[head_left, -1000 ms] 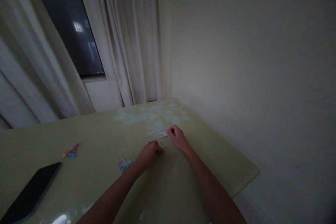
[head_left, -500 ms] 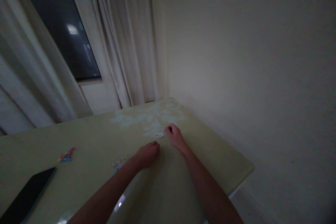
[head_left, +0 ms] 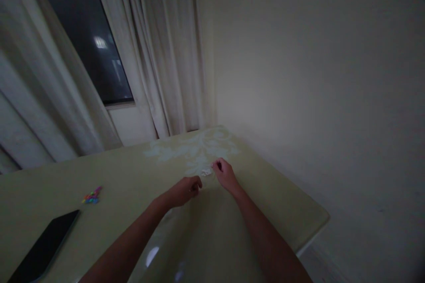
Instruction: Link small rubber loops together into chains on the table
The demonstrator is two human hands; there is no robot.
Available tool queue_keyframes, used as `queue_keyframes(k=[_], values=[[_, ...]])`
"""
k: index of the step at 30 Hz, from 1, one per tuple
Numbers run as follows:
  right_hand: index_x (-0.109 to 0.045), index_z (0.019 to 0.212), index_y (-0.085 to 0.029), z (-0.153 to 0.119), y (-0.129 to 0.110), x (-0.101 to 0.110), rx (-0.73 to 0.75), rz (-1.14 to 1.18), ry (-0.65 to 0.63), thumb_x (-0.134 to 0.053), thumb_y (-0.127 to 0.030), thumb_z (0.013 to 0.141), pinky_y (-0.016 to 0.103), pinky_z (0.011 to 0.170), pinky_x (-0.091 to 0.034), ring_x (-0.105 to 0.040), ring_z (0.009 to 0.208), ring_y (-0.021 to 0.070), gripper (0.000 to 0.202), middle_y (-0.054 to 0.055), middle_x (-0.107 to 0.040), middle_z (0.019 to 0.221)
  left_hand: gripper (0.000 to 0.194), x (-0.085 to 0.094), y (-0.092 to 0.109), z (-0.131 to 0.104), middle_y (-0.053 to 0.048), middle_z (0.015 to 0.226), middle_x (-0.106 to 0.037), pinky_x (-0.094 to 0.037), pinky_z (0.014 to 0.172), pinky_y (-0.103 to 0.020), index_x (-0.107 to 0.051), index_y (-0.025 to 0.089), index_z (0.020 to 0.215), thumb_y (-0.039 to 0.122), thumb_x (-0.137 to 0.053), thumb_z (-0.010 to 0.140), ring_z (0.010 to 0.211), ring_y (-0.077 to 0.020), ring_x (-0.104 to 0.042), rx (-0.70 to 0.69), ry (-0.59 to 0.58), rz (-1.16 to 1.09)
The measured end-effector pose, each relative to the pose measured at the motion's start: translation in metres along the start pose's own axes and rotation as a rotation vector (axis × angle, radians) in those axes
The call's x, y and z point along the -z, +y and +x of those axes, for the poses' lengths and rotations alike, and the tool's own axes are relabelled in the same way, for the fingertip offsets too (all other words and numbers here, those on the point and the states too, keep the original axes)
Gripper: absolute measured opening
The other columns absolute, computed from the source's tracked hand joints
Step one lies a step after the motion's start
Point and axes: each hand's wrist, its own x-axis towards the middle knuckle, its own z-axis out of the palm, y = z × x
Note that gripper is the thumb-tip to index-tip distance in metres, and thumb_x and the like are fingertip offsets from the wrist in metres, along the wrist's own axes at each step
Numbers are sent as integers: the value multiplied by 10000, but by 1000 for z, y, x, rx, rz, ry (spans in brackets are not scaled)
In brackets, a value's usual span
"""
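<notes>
Over the middle of the table, my left hand [head_left: 185, 190] is closed, its thumb and curled fingers meeting in a pinch. Whatever is between those fingertips is too small to make out. A little farther off and to the right, my right hand [head_left: 226, 175] pinches too, with the fingers bent round. What it holds, if anything, I cannot see. Between the hands, nearest to the right fingertips, lies a small heap of whitish pieces [head_left: 206, 172], too blurred to name.
Small bright-coloured pieces [head_left: 92, 195] lie in a cluster on the left of the table [head_left: 133, 177]. A dark flat tablet-like device [head_left: 44, 247] rests at the near left. Beyond are curtains [head_left: 166, 53]; a wall [head_left: 299, 75] borders the right side.
My left hand has turned so its thumb and fingertips show. The pale pile seen beside the left wrist before is now hidden behind the forearm. The view has shifted slightly left.
</notes>
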Motion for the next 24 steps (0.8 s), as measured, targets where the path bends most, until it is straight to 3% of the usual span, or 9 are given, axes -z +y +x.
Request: queue_keyframes(k=[4, 10, 14, 16, 20, 24], values=[[-564, 795, -206, -1, -2, 0, 16, 16, -10, -527, -415, 904, 268, 615, -389, -517, 653, 160, 238, -3, -570, 711, 207, -1, -6, 10, -60, 927, -767, -482, 807, -272, -752, 190, 921, 114, -572, 851, 869, -195, -694, 17, 58, 14], [-557, 787, -205, -1, 2, -1, 22, 51, -2, -554, -418, 898, 266, 608, -406, -529, 648, 158, 241, 2, -598, 719, 227, -14, 6, 32, -81, 996, -754, -487, 891, -313, -784, 188, 871, 114, -573, 912, 986, -224, -694, 47, 97, 71], [-552, 782, -207, -1, 0, -1, 22, 38, -12, -543, -425, 901, 271, 606, -401, -521, 640, 159, 248, 2, -587, 709, 132, -13, 9, 43, -72, 1090, -738, -535, 956, -421, -739, 163, 1010, 242, -635, 985, 1051, -229, -688, 106, 41, 110], [-539, 779, -212, -2, -1, -1, 30, 38, -22, -539, -428, 902, 274, 611, -402, -520, 642, 161, 249, 2, -587, 709, 211, -10, 10, 49, -77, 1163, -717, -561, 949, -464, -699, 159, 1114, 326, -661, 990, 1063, -235, -687, 150, -2, 131], [-528, 771, -219, -3, -1, -2, 30, 37, -35, -539, -420, 890, 274, 593, -386, -507, 625, 162, 234, -7, -557, 686, 305, -5, 15, 56, -91, 1237, -684, -596, 895, -447, -652, 171, 1236, 354, -661, 993, 1044, -237, -694, 231, -88, 163], [-512, 751, -226, -5, 1, -4, 32, 8, -32, -540, -426, 873, 269, 572, -362, -481, 611, 160, 236, -18, -513, 658, 327, -7, 24, 49, -97, 1257, -674, -598, 895, -451, -639, 173, 1263, 352, -663, 991, 1056, -243, -691, 280, -137, 193]])
